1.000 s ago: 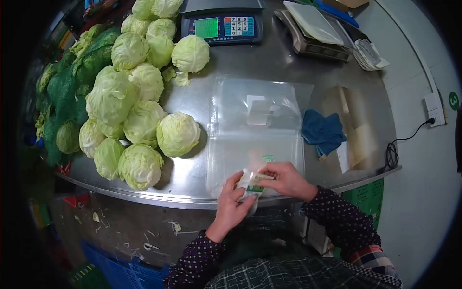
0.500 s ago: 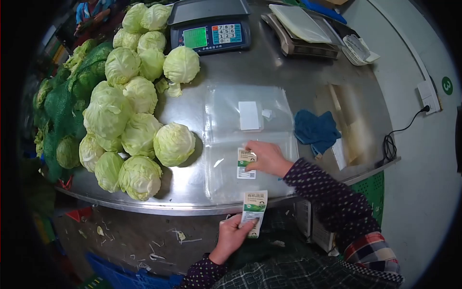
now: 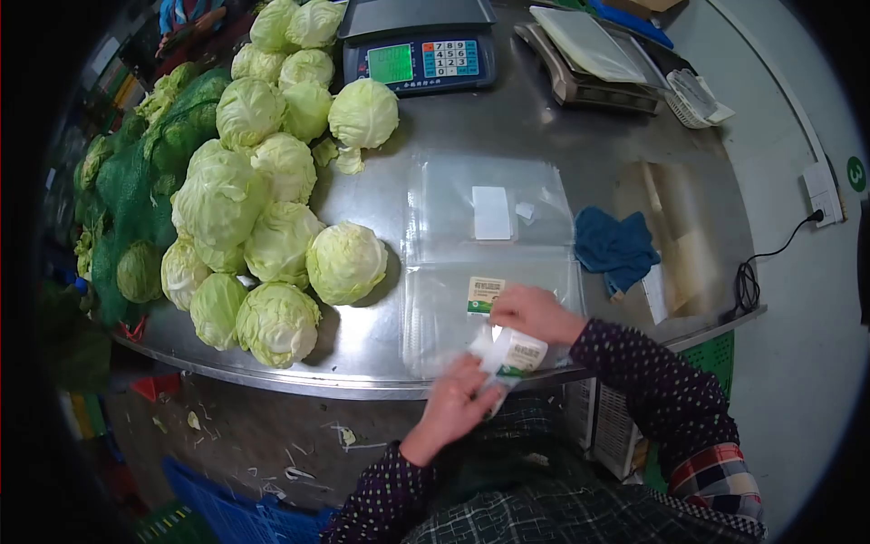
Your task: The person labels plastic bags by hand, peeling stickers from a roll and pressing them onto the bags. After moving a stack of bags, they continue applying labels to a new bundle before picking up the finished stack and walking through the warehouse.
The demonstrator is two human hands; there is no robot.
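My left hand (image 3: 453, 406) is closed on a strip of printed labels (image 3: 524, 355), held tilted over the table's front edge and partly blurred. My right hand (image 3: 541, 315) has its fingers curled together just above the strip; what is between its fingertips is hidden. A cream and green label (image 3: 485, 295) lies on the near part of the clear plastic bags (image 3: 435, 313), its lower right portion covered by my right hand. On the far part of the bags rest a white card (image 3: 492, 213) and a small whitish scrap (image 3: 526, 211).
Several cabbages (image 3: 347, 263) are piled on the left of the metal table (image 3: 362, 385), beside a green net (image 3: 136, 195). A digital scale (image 3: 426, 63) stands at the back. A blue cloth (image 3: 616, 245) lies right of the bags. A blue crate (image 3: 213, 503) is on the floor.
My right hand has drawn back toward me and right, uncovering the upper part of the label on the bags. My left hand has risen and brought the label strip rightward, close to it.
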